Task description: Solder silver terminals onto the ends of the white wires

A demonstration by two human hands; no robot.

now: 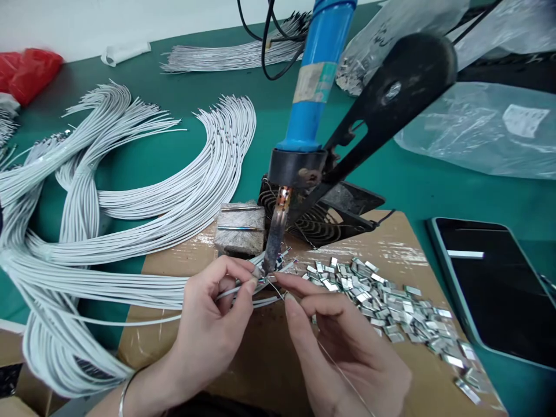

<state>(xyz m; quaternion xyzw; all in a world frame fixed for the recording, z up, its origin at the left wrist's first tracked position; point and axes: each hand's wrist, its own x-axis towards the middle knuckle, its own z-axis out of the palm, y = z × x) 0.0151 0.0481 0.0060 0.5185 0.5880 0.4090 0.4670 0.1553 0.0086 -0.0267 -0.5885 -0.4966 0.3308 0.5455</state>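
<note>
Soldering iron (307, 124), tip down between left hand (217, 319) pinching white cable (229, 292) and right hand (347, 347) pinching thin wire (342, 372).

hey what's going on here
A person's left hand pinches a white cable just under the tip of a blue-handled soldering iron, which a black arm supports. The right hand holds a thin silvery wire, its end close to that tip. Bundled white cables lie to the left, and small metal pieces are piled on the right.
</note>
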